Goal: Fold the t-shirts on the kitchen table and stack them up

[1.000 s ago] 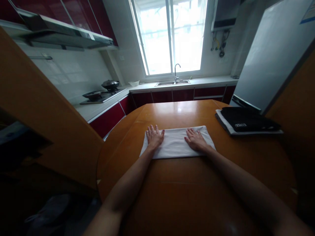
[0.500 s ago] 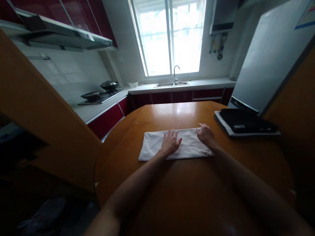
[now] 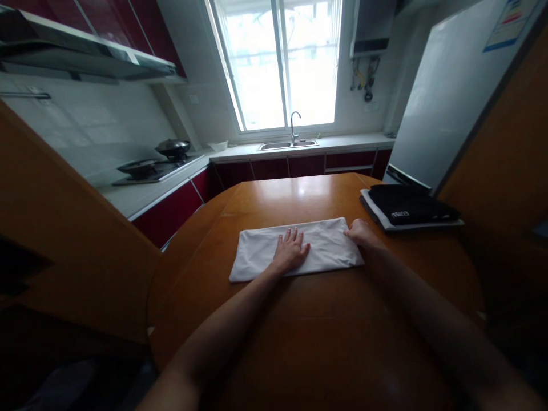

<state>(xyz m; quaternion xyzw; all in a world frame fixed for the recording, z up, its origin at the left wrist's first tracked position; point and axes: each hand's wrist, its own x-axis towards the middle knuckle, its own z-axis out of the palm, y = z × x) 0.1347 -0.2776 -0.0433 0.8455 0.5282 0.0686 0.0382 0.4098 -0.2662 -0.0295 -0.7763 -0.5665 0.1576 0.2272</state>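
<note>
White cloth (image 3: 325,242) is flat on the wooden tabletop (image 3: 308,200), centre of frame, folded into a long rectangle with its near edge toward me. Left hand (image 3: 291,251) is open, palm down, fingers spread on the middle of the cloth. Right hand (image 3: 362,234) is at the far right corner, grip curled and looks closed on the edge; can't tell how much fabric it has, fingers partly hidden.

Handling, my read: light, limp, nothing fragile. Layers probably slide over each other and the wood looks smooth, so one-sided pulls may drag the whole piece. Best hold is the folded edge near a corner, all layers pinched together, other palm flat as anchor. Small creases by the near right corner, easy to bunch up.

Around: black folded cloth (image 3: 411,204) over a white layer (image 3: 377,212), right of frame, beyond the right hand and apart from it. It's the closest snag for that hand if it swings outward. Left forearm (image 3: 231,314) crosses the near edge of the white cloth and covers a bit of it. Sink (image 3: 276,146) and lidded pan (image 3: 173,147) sit well back, out of reach.
</note>
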